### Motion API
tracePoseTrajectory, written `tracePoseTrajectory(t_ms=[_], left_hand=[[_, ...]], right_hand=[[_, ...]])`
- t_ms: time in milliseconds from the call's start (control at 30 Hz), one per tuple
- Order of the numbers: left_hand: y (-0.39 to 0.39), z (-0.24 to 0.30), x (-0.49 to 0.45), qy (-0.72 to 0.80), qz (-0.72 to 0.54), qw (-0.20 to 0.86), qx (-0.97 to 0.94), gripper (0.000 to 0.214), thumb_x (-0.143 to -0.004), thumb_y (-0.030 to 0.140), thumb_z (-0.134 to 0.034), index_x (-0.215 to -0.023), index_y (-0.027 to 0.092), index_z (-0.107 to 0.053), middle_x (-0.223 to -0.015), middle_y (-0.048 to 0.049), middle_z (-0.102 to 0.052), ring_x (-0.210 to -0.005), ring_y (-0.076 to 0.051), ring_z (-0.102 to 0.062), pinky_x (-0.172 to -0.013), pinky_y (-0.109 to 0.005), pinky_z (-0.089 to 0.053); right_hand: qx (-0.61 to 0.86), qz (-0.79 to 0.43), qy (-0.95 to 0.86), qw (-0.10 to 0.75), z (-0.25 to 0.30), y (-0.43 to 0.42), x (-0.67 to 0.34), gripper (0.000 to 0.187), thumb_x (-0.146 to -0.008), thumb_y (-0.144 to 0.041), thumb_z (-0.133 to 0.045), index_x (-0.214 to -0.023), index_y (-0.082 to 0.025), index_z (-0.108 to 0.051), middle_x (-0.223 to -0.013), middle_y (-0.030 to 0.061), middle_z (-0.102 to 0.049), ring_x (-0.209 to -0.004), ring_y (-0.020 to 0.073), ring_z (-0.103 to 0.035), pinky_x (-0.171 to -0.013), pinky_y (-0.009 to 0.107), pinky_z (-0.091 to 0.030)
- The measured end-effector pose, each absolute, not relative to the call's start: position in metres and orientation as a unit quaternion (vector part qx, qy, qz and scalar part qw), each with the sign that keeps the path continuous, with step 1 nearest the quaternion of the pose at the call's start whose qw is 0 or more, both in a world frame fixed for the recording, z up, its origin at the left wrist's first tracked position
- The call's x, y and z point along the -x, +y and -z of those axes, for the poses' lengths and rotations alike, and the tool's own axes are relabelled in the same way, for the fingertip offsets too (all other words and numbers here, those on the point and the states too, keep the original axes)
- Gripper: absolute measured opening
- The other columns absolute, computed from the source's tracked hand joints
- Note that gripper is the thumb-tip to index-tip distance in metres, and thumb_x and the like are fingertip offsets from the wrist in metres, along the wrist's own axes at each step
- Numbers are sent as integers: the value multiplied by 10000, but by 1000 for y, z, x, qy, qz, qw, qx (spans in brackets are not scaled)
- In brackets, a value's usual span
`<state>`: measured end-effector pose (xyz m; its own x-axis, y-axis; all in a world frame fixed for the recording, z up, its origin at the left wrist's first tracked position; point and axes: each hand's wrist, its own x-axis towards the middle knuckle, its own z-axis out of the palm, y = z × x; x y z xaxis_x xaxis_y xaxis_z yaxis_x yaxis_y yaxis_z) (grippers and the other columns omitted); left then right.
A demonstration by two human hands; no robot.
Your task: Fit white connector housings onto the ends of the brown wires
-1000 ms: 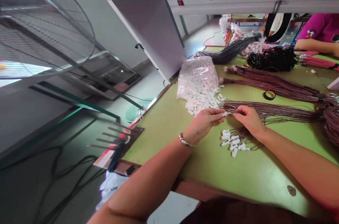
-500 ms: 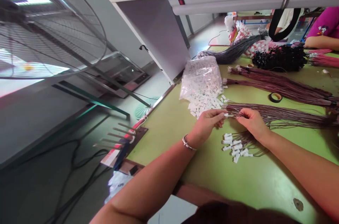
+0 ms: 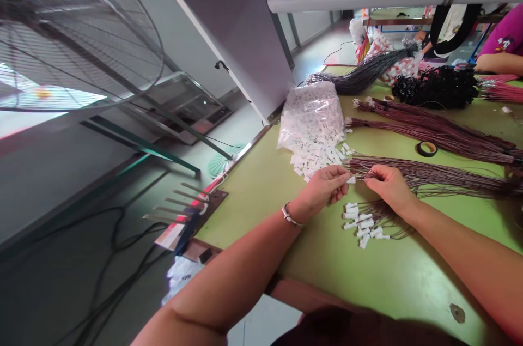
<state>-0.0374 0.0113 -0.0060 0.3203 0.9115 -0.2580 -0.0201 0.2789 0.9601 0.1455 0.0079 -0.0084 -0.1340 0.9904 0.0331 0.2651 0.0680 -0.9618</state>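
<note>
My left hand (image 3: 327,185) pinches a small white connector (image 3: 351,179) over the green table (image 3: 318,259). Facing it, my right hand (image 3: 388,185) pinches the end of a thin brown wire (image 3: 365,174) drawn from a long brown wire bundle (image 3: 433,174). The wire tip meets the connector between my fingertips. Just below my hands lies a small cluster of wires fitted with white connectors (image 3: 362,222). A heap of loose white connectors (image 3: 321,155) spills from a clear plastic bag (image 3: 308,114) just beyond my left hand.
More brown wire bundles (image 3: 425,125), a tape roll (image 3: 427,147), a grey wire bundle (image 3: 363,73) and black parts (image 3: 437,89) lie farther back. Another person's arm in a pink sleeve (image 3: 500,52) rests at the far right. A large fan (image 3: 73,35) stands left of the table.
My hands have stayed pinched together at the same spot by the wire bundle. The camera view has shifted slightly; nothing was let go.
</note>
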Motion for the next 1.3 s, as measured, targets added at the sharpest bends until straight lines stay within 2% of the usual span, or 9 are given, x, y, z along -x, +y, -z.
tracePoseTrajectory(t_ms=[200,367,533,800,1000,1300], left_hand=[[11,7,37,462,-351,659,-478,328,-738,440,-682,-722,140,-550,-504,33,-573,-344,-31,-452,-318,-135,-316],[11,6,35,477,-352,617,-517,320,-667,332,-756,-863,121,-618,-564,11,-622,-410,-67,-537,-388,-167,-431],[7,7,30,528,-346,542,-554,206,-695,257,-725,-834,116,-668,-508,30,-575,-385,-49,-483,-360,-152,-382],[9,16,26,487,-333,604,-535,289,-662,377,-752,-714,125,-621,-521,11,-601,-374,-62,-499,-353,-167,-394],[10,18,26,491,-323,592,-551,245,-714,341,-716,-667,136,-591,-518,14,-595,-386,-64,-508,-357,-168,-403],[6,14,23,512,-328,568,-554,182,-729,268,-691,-679,143,-569,-511,26,-582,-383,-59,-494,-356,-163,-394]], right_hand=[[528,-376,-651,394,11,6,-144,143,-639,-243,-497,-539,-198,-405,-520,-48,-402,-533,94,-350,-516,230,-288],[551,-304,-679,378,15,5,-146,125,-679,-227,-502,-573,-197,-443,-526,-46,-451,-520,95,-382,-526,227,-302],[508,-292,-736,339,16,4,-148,102,-719,-202,-479,-624,-193,-516,-549,-37,-513,-520,100,-424,-529,224,-309],[488,-348,-724,341,18,6,-152,142,-755,-276,-513,-647,-188,-539,-571,-31,-536,-537,101,-440,-532,220,-333],[520,-304,-729,326,14,7,-152,139,-704,-232,-501,-571,-191,-500,-507,-37,-487,-490,95,-394,-508,230,-301],[532,-279,-743,295,13,6,-146,106,-693,-212,-487,-588,-205,-471,-512,-27,-493,-481,107,-402,-501,238,-281]])
